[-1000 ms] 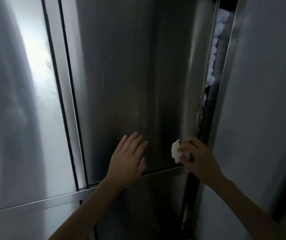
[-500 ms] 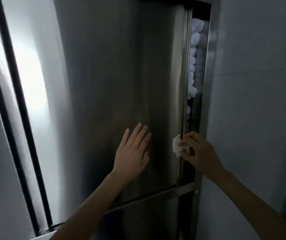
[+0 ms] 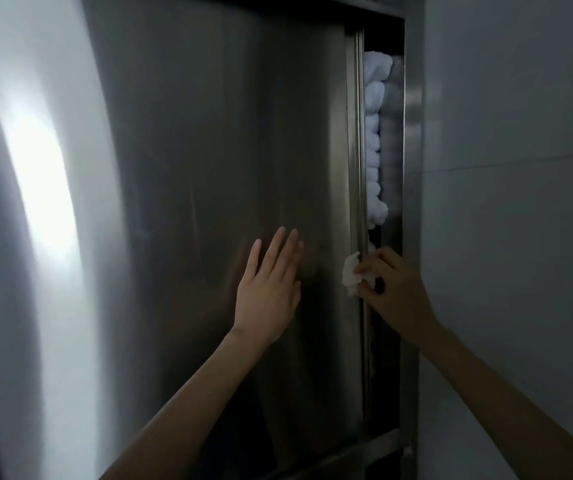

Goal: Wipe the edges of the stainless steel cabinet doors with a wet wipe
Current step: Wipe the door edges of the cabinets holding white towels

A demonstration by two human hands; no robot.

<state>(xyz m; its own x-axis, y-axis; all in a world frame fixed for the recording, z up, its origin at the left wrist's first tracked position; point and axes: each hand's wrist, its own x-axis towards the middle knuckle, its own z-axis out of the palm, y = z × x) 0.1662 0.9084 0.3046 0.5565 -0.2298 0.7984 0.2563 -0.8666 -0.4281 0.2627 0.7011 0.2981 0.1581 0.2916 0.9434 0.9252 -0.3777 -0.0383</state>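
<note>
Steel ran upright here: the door (image 3: 226,168) ended on its right in a narrow edge (image 3: 356,150), a long vertical strip beside a dark gap (image 3: 383,358), with the frame (image 3: 411,168) beyond. The right hand (image 3: 394,289) pinched a white wipe (image 3: 350,273) between thumb and curled fingers and held it on that edge, below mid-height. The edge's long axis therefore ran straight up and down from the fingers, with more of it above the wipe than below. A stroke would probably have to follow that line. The left hand (image 3: 269,289) lay flat on the door face, fingers straight, just left of the wipe, likely steadying the door. White rolled cloths (image 3: 375,133) filled the gap above the right hand.
</note>
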